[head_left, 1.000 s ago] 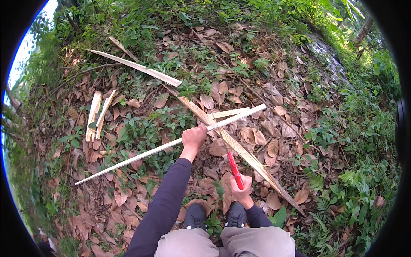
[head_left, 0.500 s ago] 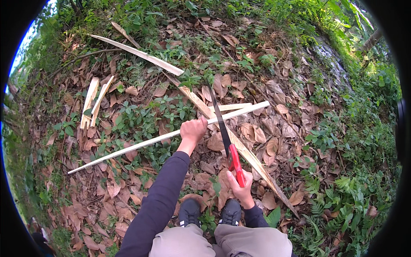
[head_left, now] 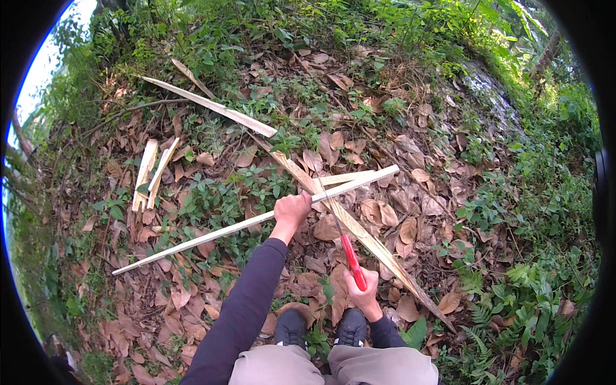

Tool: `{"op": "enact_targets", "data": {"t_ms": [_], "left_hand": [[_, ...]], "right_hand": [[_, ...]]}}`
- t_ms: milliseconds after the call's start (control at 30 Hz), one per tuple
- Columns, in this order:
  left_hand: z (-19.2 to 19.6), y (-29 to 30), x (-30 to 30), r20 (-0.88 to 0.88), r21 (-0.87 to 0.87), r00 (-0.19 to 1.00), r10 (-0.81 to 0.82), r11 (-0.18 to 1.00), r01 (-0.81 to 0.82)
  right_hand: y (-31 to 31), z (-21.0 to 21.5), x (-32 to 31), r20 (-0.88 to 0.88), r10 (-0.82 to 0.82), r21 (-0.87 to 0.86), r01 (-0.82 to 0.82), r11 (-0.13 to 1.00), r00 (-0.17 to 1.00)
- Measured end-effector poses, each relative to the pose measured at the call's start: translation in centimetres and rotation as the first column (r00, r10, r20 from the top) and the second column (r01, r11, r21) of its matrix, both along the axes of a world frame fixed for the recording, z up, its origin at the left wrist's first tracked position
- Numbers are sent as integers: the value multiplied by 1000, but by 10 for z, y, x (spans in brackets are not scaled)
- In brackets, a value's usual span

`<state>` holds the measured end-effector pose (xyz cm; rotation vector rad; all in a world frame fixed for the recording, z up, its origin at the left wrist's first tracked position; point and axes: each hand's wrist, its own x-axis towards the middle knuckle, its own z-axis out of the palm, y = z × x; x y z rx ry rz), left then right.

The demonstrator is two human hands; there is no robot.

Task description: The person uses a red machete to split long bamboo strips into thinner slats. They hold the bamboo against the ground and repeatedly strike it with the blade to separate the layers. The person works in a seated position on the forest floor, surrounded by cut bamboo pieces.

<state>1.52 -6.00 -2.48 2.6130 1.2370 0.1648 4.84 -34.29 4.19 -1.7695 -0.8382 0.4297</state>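
My left hand (head_left: 292, 212) is closed around a long, pale wooden strip (head_left: 212, 236) that slants up from the lower left to the right. In my right hand (head_left: 363, 294) is the red handle of a hand saw (head_left: 352, 260). Its thin blade, seen nearly edge-on, lies across the strip just right of my left hand. Beneath the strip, a longer rough plank (head_left: 378, 249) crosses on the ground. A short wooden piece (head_left: 346, 178) rests behind the strip, near its right end.
Two short split pieces (head_left: 145, 174) lie at the left. Another pale, tapered strip (head_left: 212, 104) lies farther off, beside a rough end of wood. Dry leaves (head_left: 308, 292) and low green plants cover the ground, with my shoes (head_left: 351, 327) at the near edge.
The saw has turned so its blade shows nearly edge-on instead of its flat side, and its handle sits slightly lower. My left hand keeps its hold on the strip. The view has tilted slightly.
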Motion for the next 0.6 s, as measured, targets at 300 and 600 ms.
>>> {"op": "enact_targets", "data": {"t_ms": [300,600], "left_hand": [[11,0,5,-66,76,998,-4,997,9],[3,3,5,-35,161,999,6,987,0]], "right_hand": [[-17,20,11,-30,18,55,-17,998,999],[-35,28,1,-38,-45,190,52,980,998]]}}
